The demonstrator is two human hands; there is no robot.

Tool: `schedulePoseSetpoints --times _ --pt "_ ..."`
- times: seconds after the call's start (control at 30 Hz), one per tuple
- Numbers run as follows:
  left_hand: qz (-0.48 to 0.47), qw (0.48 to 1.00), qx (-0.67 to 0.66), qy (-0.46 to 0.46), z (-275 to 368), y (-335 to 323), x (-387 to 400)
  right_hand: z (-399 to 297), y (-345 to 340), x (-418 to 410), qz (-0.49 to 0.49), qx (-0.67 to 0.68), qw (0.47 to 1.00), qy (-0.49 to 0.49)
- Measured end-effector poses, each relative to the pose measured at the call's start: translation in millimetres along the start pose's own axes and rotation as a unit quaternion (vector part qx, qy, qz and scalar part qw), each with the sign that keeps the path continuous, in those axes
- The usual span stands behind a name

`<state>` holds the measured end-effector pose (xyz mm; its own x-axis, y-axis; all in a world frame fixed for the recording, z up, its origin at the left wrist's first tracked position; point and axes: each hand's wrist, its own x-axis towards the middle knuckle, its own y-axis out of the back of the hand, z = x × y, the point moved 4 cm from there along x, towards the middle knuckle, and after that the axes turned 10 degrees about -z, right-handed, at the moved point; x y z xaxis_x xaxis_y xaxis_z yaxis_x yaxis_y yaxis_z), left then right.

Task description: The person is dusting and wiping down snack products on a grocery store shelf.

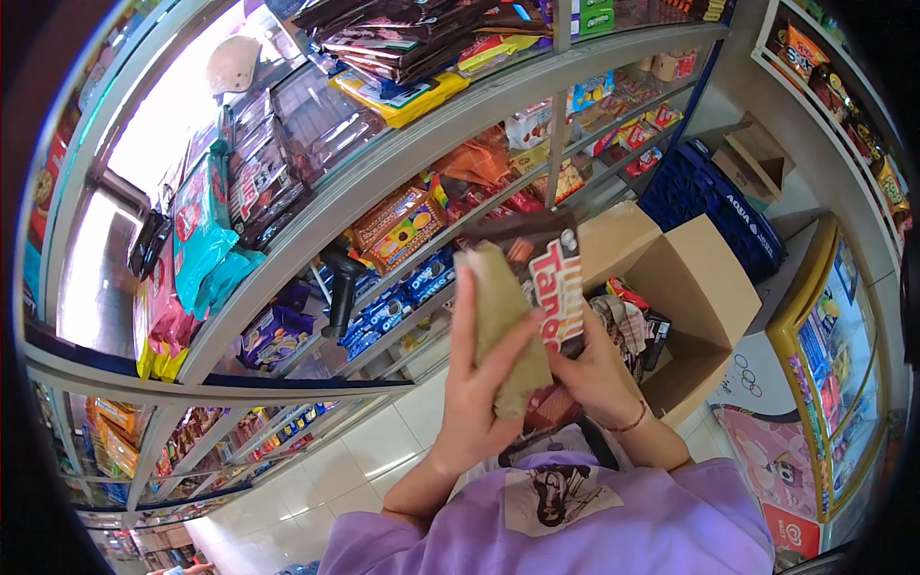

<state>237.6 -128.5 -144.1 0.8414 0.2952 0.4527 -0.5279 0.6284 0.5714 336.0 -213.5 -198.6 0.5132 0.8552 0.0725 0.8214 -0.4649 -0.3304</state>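
Note:
My left hand [489,366] grips a thick olive-coloured pad [503,323], perhaps a folded cloth; motion blurs it. My right hand [596,366] holds a dark brown Tango wafer packet [557,287] by its lower right side. The pad is in front of the packet's left part and hides some of it; whether they touch I cannot tell. Both hands are above my lap, in front of the glass display case [424,133]. Just right of the packet stands an open cardboard box [708,287] with a checked cloth [619,316] and some packets inside.
A black handheld scanner [343,287] hangs at the case's front. Brown packets [266,180] and turquoise packets [201,230] lie on the glass top. Right are a blue crate [719,201], a small carton [751,162] and a freezer [798,345]. Another person's hand [195,568] shows lower left.

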Motion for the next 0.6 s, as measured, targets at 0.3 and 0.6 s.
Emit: schedulePoseSetpoints --times 0.3,0.6 --pt "-0.174 0.984 -0.017 -0.037 -9 -13 -23 -1 17 11 0.082 0.092 0.992 0.009" --pt "-0.288 0.931 -0.224 -0.019 -30 7 -50 9 50 19 0.227 0.203 0.951 0.055"
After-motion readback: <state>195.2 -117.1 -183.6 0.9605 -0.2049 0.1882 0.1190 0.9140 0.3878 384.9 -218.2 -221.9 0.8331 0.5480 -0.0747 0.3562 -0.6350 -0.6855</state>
